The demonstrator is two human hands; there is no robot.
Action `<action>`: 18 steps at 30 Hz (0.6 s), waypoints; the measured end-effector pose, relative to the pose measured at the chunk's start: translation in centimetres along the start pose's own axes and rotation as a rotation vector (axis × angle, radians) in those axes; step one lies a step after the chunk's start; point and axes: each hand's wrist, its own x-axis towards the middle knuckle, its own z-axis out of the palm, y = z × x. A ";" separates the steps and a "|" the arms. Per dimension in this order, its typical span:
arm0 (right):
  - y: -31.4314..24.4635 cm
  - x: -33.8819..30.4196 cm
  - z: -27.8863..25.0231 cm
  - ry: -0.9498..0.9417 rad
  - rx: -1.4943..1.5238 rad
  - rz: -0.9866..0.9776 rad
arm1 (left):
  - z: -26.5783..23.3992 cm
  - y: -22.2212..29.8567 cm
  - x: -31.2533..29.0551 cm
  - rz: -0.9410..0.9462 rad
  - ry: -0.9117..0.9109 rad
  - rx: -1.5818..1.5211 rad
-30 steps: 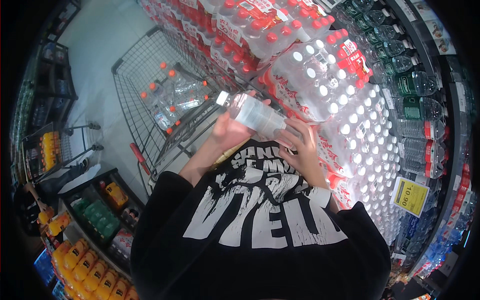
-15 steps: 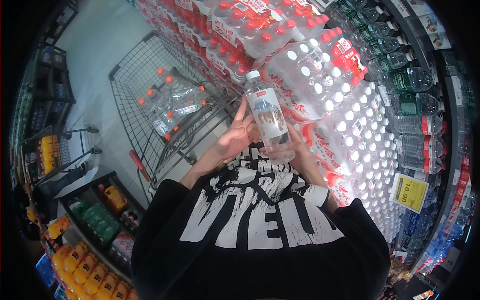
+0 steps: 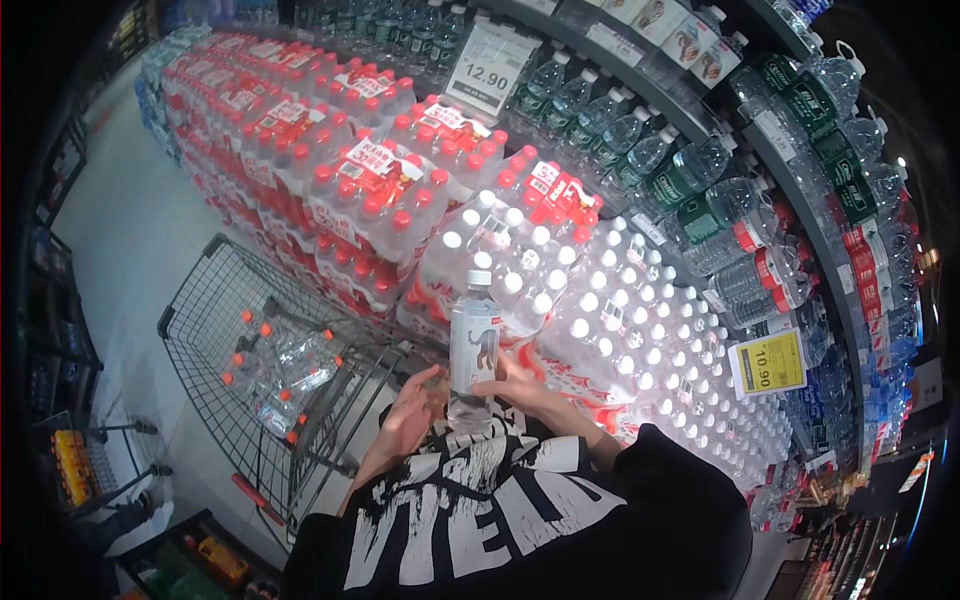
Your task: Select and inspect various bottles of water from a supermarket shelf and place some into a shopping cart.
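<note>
A clear water bottle (image 3: 472,340) with a white cap and a white picture label stands nearly upright in front of my chest. My right hand (image 3: 516,388) is closed around its lower part, the thumb lying across the front near the label's bottom edge. Just left of the bottle, my left hand (image 3: 406,416) is held up with its fingers extended toward it. Whether those fingertips touch the bottle I cannot make out. Behind the bottle are shrink-wrapped packs of white-capped bottles (image 3: 520,270).
To the left stands a wire shopping cart (image 3: 185,325) with several orange-capped bottles (image 3: 285,360) inside. Red-capped bottle packs (image 3: 370,190) form a long stack ahead. Shelves of green-labelled bottles (image 3: 690,175) and a yellow price sign (image 3: 768,364) are at the right. Another cart (image 3: 85,465) is far left.
My view has swung to the right, bringing more of the shelves in. The bottle is now more upright and lower in view, still in my right hand. My left hand stays beside it.
</note>
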 end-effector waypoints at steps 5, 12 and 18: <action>-5.3 0.3 -3.5 0.114 -0.048 -0.076 | -2.0 -2.1 -0.2 0.014 0.023 0.316; -18.4 -0.4 -9.4 0.604 -0.599 -0.611 | -0.9 -1.6 -0.1 0.012 0.094 0.490; -31.6 -0.5 -13.8 1.081 -0.854 -1.035 | -0.6 -1.4 0.2 0.009 0.096 0.482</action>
